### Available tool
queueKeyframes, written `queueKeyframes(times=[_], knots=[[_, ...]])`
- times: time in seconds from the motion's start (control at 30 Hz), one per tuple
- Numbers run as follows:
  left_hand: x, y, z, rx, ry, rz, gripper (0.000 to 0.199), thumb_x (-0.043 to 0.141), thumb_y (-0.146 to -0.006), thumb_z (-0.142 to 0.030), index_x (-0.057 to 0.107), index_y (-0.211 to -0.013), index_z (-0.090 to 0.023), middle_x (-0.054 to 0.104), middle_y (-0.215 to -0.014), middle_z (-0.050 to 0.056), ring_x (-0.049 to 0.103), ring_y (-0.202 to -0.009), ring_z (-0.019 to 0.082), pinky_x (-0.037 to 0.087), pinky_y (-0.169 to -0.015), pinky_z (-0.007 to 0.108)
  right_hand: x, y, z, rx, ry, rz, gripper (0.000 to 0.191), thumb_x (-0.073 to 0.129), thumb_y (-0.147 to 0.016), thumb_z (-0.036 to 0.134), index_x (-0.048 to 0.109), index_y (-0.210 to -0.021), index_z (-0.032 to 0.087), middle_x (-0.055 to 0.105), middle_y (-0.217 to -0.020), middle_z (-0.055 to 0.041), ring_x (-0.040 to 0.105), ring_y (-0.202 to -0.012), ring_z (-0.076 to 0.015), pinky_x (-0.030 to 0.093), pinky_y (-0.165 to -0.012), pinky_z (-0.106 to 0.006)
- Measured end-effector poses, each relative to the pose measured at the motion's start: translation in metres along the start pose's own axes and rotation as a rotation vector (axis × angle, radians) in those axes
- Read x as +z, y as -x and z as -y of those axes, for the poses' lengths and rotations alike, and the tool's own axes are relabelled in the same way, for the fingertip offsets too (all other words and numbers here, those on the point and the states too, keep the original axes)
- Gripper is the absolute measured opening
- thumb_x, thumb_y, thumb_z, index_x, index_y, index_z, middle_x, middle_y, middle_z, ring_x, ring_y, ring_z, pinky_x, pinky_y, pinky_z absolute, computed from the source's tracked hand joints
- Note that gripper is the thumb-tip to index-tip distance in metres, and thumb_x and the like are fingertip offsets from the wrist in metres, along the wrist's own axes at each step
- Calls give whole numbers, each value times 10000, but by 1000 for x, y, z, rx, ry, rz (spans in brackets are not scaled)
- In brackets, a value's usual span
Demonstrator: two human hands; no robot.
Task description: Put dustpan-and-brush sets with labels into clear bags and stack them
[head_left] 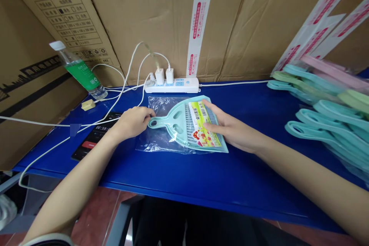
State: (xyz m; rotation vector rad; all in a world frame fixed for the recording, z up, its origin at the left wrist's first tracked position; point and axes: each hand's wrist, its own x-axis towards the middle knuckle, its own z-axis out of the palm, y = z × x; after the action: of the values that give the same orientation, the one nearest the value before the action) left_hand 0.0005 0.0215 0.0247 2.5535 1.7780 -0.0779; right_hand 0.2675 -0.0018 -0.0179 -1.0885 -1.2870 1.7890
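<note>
A light teal dustpan (177, 117) with a brush set in it lies on the blue table, its handle pointing left. A yellow-green printed card (204, 125) sits across the bristles. Clear plastic film (155, 142) spreads under and around the handle side. My left hand (134, 122) is closed at the end of the handle, fingertips pinched by the film's left edge; what they pinch is too small to make out. My right hand (227, 125) grips the wide right end of the dustpan, with fingers over the card and the rest of the hand at the edge.
Behind stands a white power strip (187, 85) with chargers and loose white cables. A bottle (82, 73) leans at the back left, near a phone (95, 136) partly under my left forearm. Several wrapped dustpan sets (331, 123) are piled at the right. Cardboard boxes (161, 15) line the back.
</note>
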Motion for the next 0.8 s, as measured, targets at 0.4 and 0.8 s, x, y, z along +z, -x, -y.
queueKeyframes(times=[0.4,0.8], knots=[[-5,4,-3,-104,-215,-82,323,471,-800,-164,757,-900,-276,777,-862,31,702,-742,231,518,-609,306,-5,-2,-3,-44,117,77,631,584,-913,210,379,-1502,301,538,-1459,-57,540,-1301,-252,468,-1083,-451],[-12,8,-5,-245,-349,13,351,443,-840,-144,753,-958,-260,766,-922,87,727,-832,300,540,-659,350,4,3,6,63,94,-98,873,650,-843,172,178,-1574,249,550,-924,-16,668,-963,-190,546,-997,-357]])
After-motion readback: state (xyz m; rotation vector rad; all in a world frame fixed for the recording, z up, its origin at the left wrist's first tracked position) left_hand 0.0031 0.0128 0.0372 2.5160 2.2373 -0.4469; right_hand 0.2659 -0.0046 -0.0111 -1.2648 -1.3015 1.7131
